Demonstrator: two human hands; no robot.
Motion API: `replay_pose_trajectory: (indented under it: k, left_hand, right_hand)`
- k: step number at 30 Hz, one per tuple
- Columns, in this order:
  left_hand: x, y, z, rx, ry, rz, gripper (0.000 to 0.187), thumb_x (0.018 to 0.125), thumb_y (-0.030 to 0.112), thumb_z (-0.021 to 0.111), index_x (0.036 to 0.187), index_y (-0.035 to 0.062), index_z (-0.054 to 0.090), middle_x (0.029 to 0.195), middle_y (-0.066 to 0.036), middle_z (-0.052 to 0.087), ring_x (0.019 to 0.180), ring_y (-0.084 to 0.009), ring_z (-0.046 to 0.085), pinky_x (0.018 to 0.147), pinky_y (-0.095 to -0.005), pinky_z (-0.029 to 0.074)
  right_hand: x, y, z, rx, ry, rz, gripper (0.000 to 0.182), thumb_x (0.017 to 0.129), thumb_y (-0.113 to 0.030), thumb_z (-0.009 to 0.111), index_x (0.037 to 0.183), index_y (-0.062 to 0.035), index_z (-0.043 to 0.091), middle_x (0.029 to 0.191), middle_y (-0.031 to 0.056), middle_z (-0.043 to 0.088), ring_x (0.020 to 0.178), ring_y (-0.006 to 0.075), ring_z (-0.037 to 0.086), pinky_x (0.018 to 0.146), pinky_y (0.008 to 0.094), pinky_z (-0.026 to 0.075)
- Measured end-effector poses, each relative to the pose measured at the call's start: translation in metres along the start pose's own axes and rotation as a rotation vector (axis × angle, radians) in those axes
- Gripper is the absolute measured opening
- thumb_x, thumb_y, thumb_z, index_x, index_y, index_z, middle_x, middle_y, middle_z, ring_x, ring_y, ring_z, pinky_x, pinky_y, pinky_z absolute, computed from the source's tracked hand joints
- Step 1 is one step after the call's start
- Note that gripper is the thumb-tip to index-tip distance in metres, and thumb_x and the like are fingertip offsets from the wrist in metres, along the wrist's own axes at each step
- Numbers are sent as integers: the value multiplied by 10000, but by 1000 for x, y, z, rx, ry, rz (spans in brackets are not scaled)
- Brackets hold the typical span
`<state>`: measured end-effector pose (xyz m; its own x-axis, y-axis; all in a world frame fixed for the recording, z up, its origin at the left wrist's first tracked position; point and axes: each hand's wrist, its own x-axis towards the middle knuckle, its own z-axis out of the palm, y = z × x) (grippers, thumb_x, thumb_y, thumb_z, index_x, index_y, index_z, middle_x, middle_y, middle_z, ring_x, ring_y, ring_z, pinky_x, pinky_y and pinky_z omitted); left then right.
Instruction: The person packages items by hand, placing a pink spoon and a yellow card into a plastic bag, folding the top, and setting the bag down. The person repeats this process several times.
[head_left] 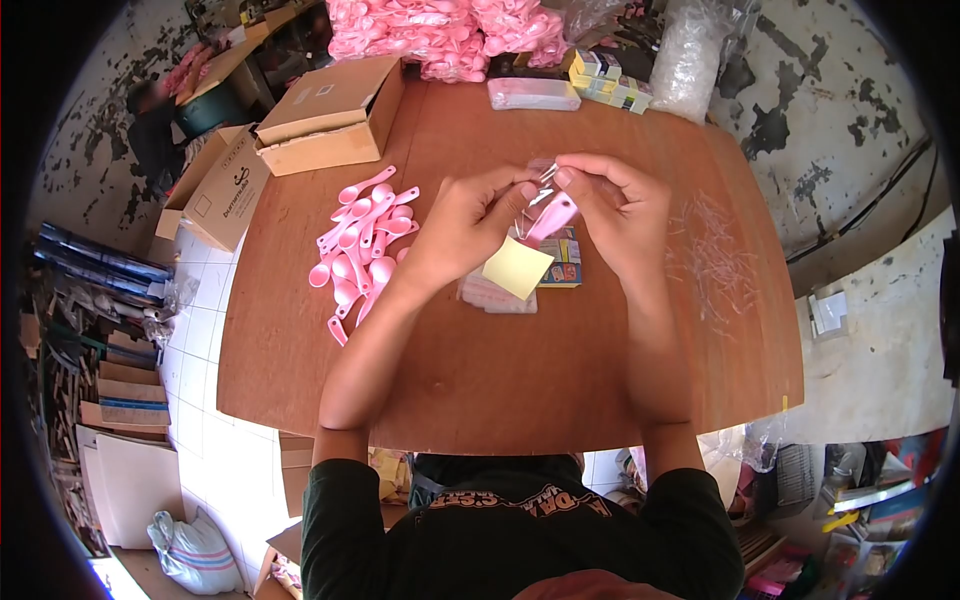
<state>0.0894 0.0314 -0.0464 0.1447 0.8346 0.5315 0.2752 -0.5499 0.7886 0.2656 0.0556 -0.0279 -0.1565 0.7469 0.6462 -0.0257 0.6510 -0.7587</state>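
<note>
Over the brown wooden bench [500,390], your left hand [470,220] and right hand [620,205] each pinch clear plastic film [543,180], fingertips nearly together, seemingly to keep it taut near the pink plastic spoon [553,217] between them, while loose pink spoons [350,238] lie heaped within left-side reach.
</note>
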Motion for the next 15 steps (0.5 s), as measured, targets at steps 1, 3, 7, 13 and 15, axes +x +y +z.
replay_pose_trajectory:
  k: [1,3,7,13,15]
  left_hand:
    - [-1,1,1,-44,-6,-41,202,952,95,586,1105,-11,664,748,-101,684,659,-69,581,601,-277,481]
    - [-2,2,1,-88,-12,-82,204,948,86,584,1109,-13,661,750,-105,685,659,-72,585,600,-281,482]
    - [-4,14,-5,92,-94,-85,232,937,53,561,1139,-29,642,777,-82,683,647,-100,601,605,-276,486]
    - [-5,11,-7,297,-220,77,247,872,14,562,1099,-31,648,724,-196,664,598,-238,663,580,-356,498]
    - [-6,10,-12,382,-273,93,249,860,11,560,1090,-26,651,725,-210,663,594,-266,666,579,-366,499]
  right_hand:
    - [1,-1,-2,-94,-24,-64,139,843,-45,704,968,15,713,878,89,722,802,118,670,715,258,518]
    - [2,-4,-4,-189,-49,-128,149,835,-46,707,976,3,714,891,92,718,799,132,674,709,266,515]
    - [2,-7,-7,-472,-146,-251,155,795,-57,724,946,-24,712,908,88,673,732,224,654,664,320,512]
    - [-1,-9,-7,-653,-306,-350,110,778,-44,704,881,-12,682,834,94,619,707,284,612,652,379,497]
    - [-3,-8,-6,-679,-362,-314,102,768,-22,700,864,-1,671,824,98,614,730,275,609,674,374,494]
